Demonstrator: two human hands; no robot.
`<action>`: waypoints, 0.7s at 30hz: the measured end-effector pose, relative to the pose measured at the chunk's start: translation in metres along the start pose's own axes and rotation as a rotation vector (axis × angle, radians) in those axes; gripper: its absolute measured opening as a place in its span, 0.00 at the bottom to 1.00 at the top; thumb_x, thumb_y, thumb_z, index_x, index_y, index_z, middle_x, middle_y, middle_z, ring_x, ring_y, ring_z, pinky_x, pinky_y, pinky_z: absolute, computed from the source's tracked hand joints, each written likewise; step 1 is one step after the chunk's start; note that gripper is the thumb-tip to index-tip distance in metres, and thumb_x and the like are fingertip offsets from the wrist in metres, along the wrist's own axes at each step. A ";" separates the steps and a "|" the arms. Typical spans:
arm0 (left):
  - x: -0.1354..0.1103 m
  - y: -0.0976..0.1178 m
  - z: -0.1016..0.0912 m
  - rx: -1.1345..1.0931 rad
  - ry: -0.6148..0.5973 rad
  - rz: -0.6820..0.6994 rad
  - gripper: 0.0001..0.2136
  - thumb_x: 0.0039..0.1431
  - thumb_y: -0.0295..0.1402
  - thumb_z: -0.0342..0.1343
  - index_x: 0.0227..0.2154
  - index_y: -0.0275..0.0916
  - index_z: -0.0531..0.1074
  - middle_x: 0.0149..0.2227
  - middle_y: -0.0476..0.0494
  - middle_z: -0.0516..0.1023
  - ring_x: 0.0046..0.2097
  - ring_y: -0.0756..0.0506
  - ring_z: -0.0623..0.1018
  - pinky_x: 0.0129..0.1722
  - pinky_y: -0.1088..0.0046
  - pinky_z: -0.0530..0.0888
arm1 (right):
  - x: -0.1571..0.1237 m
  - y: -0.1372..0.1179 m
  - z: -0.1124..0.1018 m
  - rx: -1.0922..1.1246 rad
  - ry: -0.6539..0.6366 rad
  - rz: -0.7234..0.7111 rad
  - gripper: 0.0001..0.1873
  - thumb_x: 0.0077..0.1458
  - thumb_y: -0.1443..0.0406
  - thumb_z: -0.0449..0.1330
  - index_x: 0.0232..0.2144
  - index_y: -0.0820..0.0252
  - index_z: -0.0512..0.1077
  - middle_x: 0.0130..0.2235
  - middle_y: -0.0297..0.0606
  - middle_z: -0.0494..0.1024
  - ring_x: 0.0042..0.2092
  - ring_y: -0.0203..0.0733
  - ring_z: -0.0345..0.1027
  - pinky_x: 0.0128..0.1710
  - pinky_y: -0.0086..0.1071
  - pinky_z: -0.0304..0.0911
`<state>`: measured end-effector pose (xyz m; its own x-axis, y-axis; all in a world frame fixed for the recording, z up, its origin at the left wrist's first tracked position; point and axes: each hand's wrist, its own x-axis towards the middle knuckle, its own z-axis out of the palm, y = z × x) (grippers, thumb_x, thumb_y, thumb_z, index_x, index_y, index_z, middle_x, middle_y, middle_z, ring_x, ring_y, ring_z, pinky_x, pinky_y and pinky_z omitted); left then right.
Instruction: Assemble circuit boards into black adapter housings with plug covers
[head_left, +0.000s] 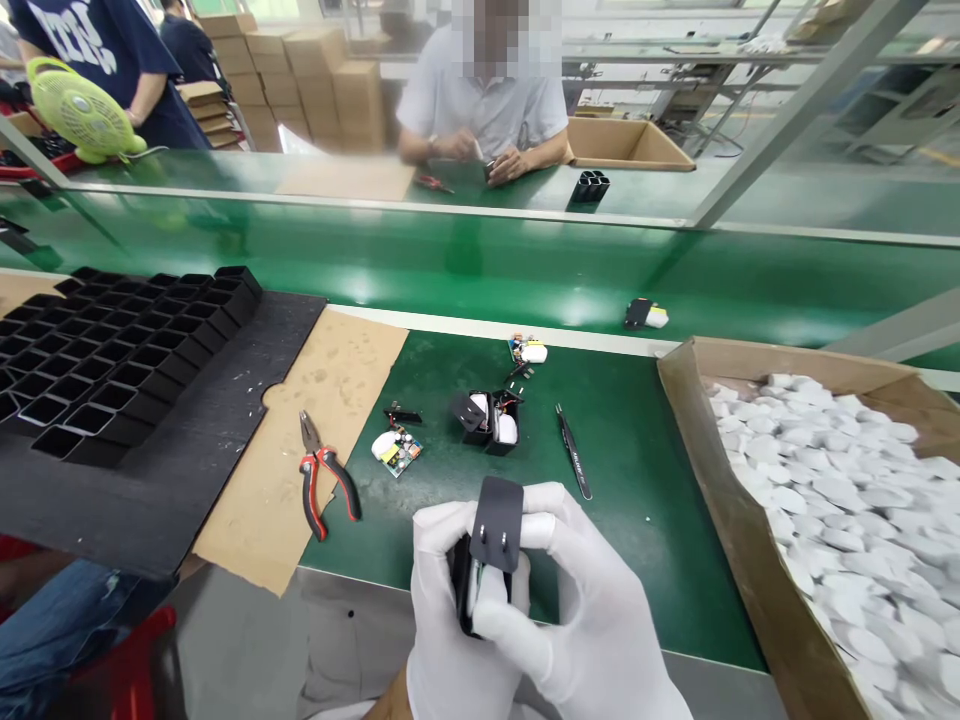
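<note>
Both my hands wear white gloves and are close together at the table's front edge. My left hand [442, 610] is wrapped round a small black plastic case [463, 590]. At its mouth stands a black cover plate [497, 520] with two metal plug pins. My right hand [600, 610] has its fingers closed at that plate, the thumb pressing a white piece at the case's opening; the glove hides part of it. Beyond lie black cases [491, 435] with white-wrapped parts inside, a circuit board [401, 452], another circuit board [528, 349], and black tweezers [574, 455].
Red-and-black pliers [319, 470] lie partly on cardboard [255, 520] at left. Beyond them, many black cases [112, 350] stand in rows. A carton [720, 540] of white pieces fills the right. Across the green conveyor belt [420, 240], with one part [645, 314] on it, sits a co-worker [484, 110].
</note>
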<state>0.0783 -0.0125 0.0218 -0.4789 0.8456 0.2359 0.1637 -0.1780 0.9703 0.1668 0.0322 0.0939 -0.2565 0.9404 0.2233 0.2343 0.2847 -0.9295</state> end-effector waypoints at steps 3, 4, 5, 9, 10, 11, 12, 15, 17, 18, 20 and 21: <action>0.002 -0.004 -0.006 0.014 -0.042 0.082 0.16 0.67 0.26 0.60 0.55 0.45 0.72 0.49 0.45 0.74 0.50 0.45 0.79 0.48 0.70 0.79 | 0.000 0.003 0.000 0.004 0.013 0.004 0.11 0.60 0.65 0.70 0.26 0.49 0.78 0.35 0.29 0.81 0.37 0.39 0.76 0.41 0.30 0.73; 0.003 -0.005 -0.007 0.019 -0.046 0.114 0.16 0.67 0.25 0.60 0.55 0.45 0.71 0.48 0.45 0.73 0.49 0.46 0.79 0.48 0.70 0.79 | -0.001 0.004 0.000 0.019 0.008 0.010 0.13 0.62 0.63 0.70 0.25 0.50 0.77 0.34 0.29 0.81 0.37 0.39 0.76 0.41 0.30 0.72; 0.004 -0.005 -0.007 0.022 -0.050 0.138 0.16 0.67 0.25 0.58 0.55 0.45 0.71 0.48 0.45 0.73 0.48 0.46 0.79 0.48 0.70 0.78 | -0.002 0.005 0.000 0.033 0.009 0.015 0.14 0.63 0.61 0.70 0.24 0.50 0.77 0.34 0.29 0.81 0.36 0.39 0.76 0.40 0.31 0.72; 0.007 -0.005 -0.008 0.035 -0.067 0.183 0.15 0.68 0.28 0.57 0.56 0.46 0.70 0.49 0.43 0.74 0.48 0.42 0.80 0.44 0.66 0.79 | -0.007 0.004 0.000 0.054 0.049 0.034 0.14 0.65 0.58 0.70 0.27 0.49 0.77 0.32 0.29 0.80 0.35 0.40 0.75 0.39 0.32 0.71; 0.007 -0.006 -0.008 0.039 -0.070 0.193 0.15 0.69 0.29 0.57 0.56 0.46 0.70 0.49 0.42 0.75 0.47 0.41 0.80 0.43 0.65 0.79 | -0.008 0.003 0.000 0.058 0.054 0.020 0.13 0.65 0.57 0.70 0.28 0.49 0.77 0.31 0.29 0.79 0.35 0.40 0.75 0.38 0.32 0.71; 0.007 -0.008 -0.008 0.043 -0.077 0.202 0.16 0.68 0.30 0.57 0.57 0.47 0.69 0.48 0.42 0.75 0.46 0.41 0.80 0.42 0.63 0.79 | -0.009 0.002 -0.001 0.063 0.051 -0.001 0.13 0.66 0.57 0.70 0.28 0.49 0.77 0.30 0.29 0.79 0.34 0.41 0.74 0.37 0.32 0.71; 0.006 -0.010 -0.008 0.047 -0.084 0.214 0.16 0.68 0.31 0.58 0.57 0.47 0.69 0.48 0.42 0.76 0.45 0.40 0.80 0.42 0.63 0.79 | -0.010 0.001 -0.001 0.069 0.045 -0.022 0.14 0.67 0.56 0.69 0.28 0.49 0.78 0.29 0.30 0.78 0.34 0.41 0.74 0.37 0.33 0.70; 0.007 -0.012 -0.009 0.041 -0.091 0.268 0.16 0.69 0.33 0.57 0.58 0.47 0.69 0.48 0.43 0.75 0.46 0.41 0.79 0.43 0.62 0.79 | -0.014 0.000 0.001 0.105 0.056 -0.046 0.14 0.68 0.55 0.69 0.29 0.50 0.78 0.31 0.33 0.79 0.36 0.44 0.76 0.37 0.35 0.71; 0.008 -0.011 -0.009 0.033 -0.080 0.289 0.15 0.71 0.34 0.56 0.58 0.46 0.69 0.49 0.43 0.74 0.47 0.42 0.79 0.45 0.64 0.78 | -0.018 0.000 0.003 0.134 0.089 -0.044 0.14 0.67 0.56 0.69 0.30 0.50 0.78 0.32 0.34 0.79 0.39 0.47 0.79 0.39 0.37 0.72; 0.009 -0.010 -0.008 0.031 -0.076 0.293 0.14 0.72 0.35 0.55 0.58 0.46 0.69 0.49 0.43 0.74 0.47 0.42 0.78 0.45 0.65 0.78 | -0.020 0.000 0.004 0.146 0.105 -0.044 0.13 0.67 0.56 0.69 0.30 0.51 0.78 0.32 0.35 0.80 0.41 0.48 0.80 0.39 0.38 0.72; 0.009 -0.007 -0.008 0.030 -0.071 0.286 0.13 0.73 0.35 0.55 0.58 0.45 0.70 0.49 0.43 0.74 0.48 0.43 0.78 0.45 0.66 0.77 | -0.023 0.002 0.006 0.158 0.125 -0.045 0.14 0.68 0.56 0.69 0.30 0.51 0.78 0.33 0.35 0.81 0.41 0.48 0.80 0.39 0.38 0.72; 0.009 -0.006 -0.008 0.027 -0.073 0.282 0.13 0.73 0.35 0.55 0.57 0.46 0.70 0.49 0.43 0.74 0.47 0.43 0.79 0.45 0.66 0.77 | -0.024 0.003 0.007 0.163 0.132 -0.045 0.14 0.68 0.55 0.69 0.30 0.51 0.77 0.34 0.35 0.81 0.40 0.47 0.80 0.38 0.37 0.71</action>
<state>0.0662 -0.0079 0.0185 -0.3482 0.7989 0.4904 0.3045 -0.3984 0.8652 0.1671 0.0092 0.0836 -0.1359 0.9468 0.2917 0.0684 0.3027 -0.9506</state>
